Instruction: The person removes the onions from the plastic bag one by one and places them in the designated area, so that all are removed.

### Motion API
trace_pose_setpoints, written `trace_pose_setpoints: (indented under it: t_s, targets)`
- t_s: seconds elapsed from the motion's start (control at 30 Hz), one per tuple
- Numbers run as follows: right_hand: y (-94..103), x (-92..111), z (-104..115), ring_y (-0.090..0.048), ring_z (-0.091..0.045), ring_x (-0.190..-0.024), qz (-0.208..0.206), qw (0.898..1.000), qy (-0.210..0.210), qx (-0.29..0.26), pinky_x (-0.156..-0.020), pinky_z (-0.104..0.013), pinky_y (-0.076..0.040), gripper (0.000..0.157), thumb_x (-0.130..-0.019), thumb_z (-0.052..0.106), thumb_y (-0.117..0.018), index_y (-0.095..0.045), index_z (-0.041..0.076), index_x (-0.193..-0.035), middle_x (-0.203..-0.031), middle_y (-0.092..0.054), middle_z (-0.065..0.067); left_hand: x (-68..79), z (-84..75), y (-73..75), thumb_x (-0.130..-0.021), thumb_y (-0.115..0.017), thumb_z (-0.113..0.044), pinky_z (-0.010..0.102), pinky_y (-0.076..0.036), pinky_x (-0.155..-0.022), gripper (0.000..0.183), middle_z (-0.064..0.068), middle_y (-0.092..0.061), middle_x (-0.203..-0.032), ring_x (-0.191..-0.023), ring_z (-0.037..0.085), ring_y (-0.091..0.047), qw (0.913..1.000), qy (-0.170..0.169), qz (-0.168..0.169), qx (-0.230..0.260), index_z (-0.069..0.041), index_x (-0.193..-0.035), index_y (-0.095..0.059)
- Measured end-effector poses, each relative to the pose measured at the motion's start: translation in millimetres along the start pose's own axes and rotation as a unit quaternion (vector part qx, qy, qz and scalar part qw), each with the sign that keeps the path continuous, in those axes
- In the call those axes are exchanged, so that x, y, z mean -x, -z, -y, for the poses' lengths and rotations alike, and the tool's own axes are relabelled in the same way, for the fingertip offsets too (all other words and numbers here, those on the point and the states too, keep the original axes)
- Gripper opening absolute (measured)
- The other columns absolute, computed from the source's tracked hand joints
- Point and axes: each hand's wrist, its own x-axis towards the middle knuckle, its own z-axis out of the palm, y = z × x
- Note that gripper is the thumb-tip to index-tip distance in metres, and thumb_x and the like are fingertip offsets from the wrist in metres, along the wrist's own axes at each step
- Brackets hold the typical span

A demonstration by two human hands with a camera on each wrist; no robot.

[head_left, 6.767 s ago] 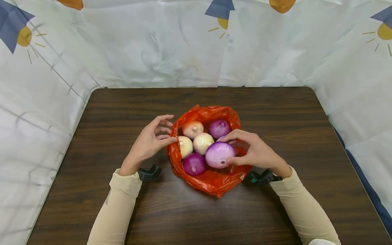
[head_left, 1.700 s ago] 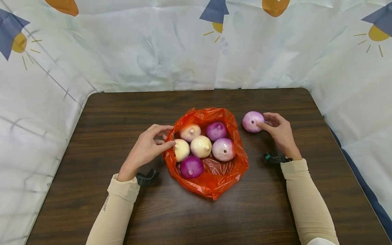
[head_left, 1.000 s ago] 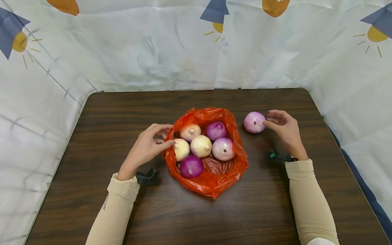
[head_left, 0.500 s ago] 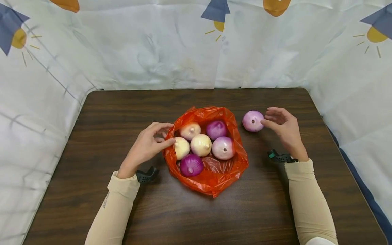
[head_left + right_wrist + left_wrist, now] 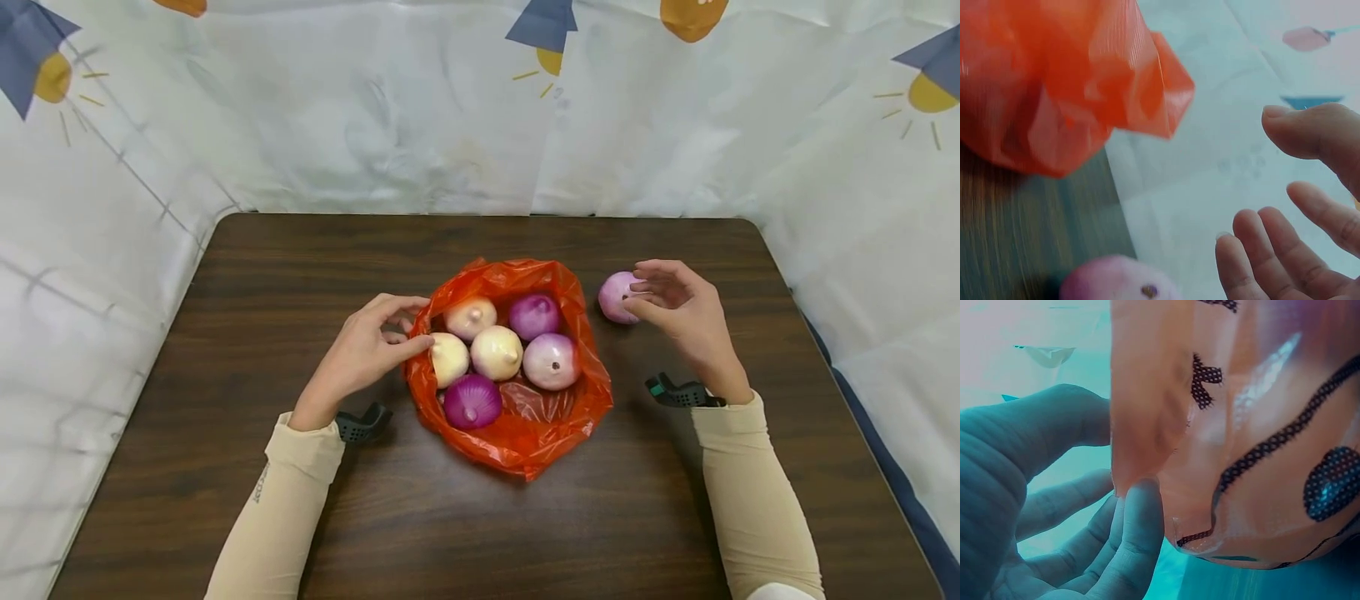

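A red plastic bag [image 5: 495,450] lies with its mouth wide, holding several onions, some pale and some purple. My left hand [image 5: 365,354] pinches the bag's left rim between thumb and fingers; the left wrist view shows the thumb and fingers of this hand [image 5: 1079,537] at the bag's edge. To the bag's right, a purple onion [image 5: 617,297] rests on the table. My right hand [image 5: 684,315] hovers beside and partly over this onion, fingers spread and holding nothing. In the right wrist view the onion [image 5: 1116,281] sits below, apart from the fingers [image 5: 1285,244].
The dark wooden table [image 5: 465,533] spreads around the bag. White patterned sheeting [image 5: 375,125] hangs behind its far edge and along both sides. A dark wrist strap is on each arm.
My right hand has taken the purple onion from the bag, set it on the table to the right and let go. It has since lifted slightly leftward. The left hand keeps its place.
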Motion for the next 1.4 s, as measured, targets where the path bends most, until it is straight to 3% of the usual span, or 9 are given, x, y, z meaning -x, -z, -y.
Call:
trace_pose_setpoints:
  t_s: [0.33, 0.67, 0.83, 1.2, 1.4]
  targets:
    - [-19.9, 6.9, 22.1, -0.072, -0.014, -0.106, 0.094, 0.993, 0.018, 0.076, -0.090, -0.017, -0.060, 0.047, -0.088, 0.005, -0.081, -0.064, 0.008, -0.132, -0.120, -0.069, -0.005, -0.4, -4.6, -0.8, -0.091, -0.081, -0.027, 0.038, -0.064, -0.092, 0.051, 0.007, -0.063, -0.121, -0.101, 0.020, -0.064, 1.0000, -0.003, 0.000, 0.009, -0.015, -0.137, -0.064]
    - [-49.4, 5.2, 26.0, -0.069, -0.025, -0.108, 0.199, 0.971, 0.095, 0.091, -0.097, -0.018, -0.058, 0.049, -0.083, -0.002, -0.083, -0.063, -0.005, -0.128, -0.121, -0.066, -0.023, 2.8, -2.9, -6.4, -0.091, -0.081, -0.027, 0.036, -0.064, -0.092, 0.051, 0.006, -0.062, -0.123, -0.101, 0.020, -0.064, 0.9998, 0.004, 0.002, 0.022, -0.016, -0.138, -0.064]
    - [-59.4, 5.6, 26.0, -0.068, -0.028, -0.106, 0.236, 0.961, 0.108, 0.101, -0.097, -0.018, -0.057, 0.049, -0.082, 0.000, -0.084, -0.064, -0.006, -0.127, -0.119, -0.068, -0.024, 3.4, -2.8, -3.8, -0.091, -0.081, -0.027, 0.035, -0.064, -0.092, 0.052, 0.007, -0.063, -0.125, -0.101, 0.020, -0.064, 0.9999, 0.001, -0.001, 0.016, -0.015, -0.138, -0.064]
    - [-61.5, 6.0, 19.6, -0.072, -0.020, -0.105, 0.267, 0.930, 0.125, 0.219, -0.093, -0.035, -0.063, 0.048, -0.080, 0.012, -0.090, -0.070, 0.007, -0.123, -0.119, -0.074, -0.008, 4.8, -6.0, 0.6, -0.091, -0.082, -0.025, 0.039, -0.063, -0.094, 0.052, 0.007, -0.063, -0.124, -0.103, 0.020, -0.064, 0.9999, 0.000, -0.002, 0.012, -0.013, -0.138, -0.063]
    - [-58.9, 5.9, 13.8, -0.072, -0.018, -0.106, 0.276, 0.917, 0.144, 0.250, -0.093, -0.036, -0.062, 0.038, -0.084, 0.008, -0.085, -0.071, 0.008, -0.119, -0.117, -0.074, -0.005, 5.5, -5.0, 0.6, -0.091, -0.081, -0.025, 0.038, -0.063, -0.093, 0.052, 0.009, -0.063, -0.125, -0.103, 0.021, -0.065, 0.9999, -0.005, -0.005, 0.012, -0.012, -0.138, -0.064]
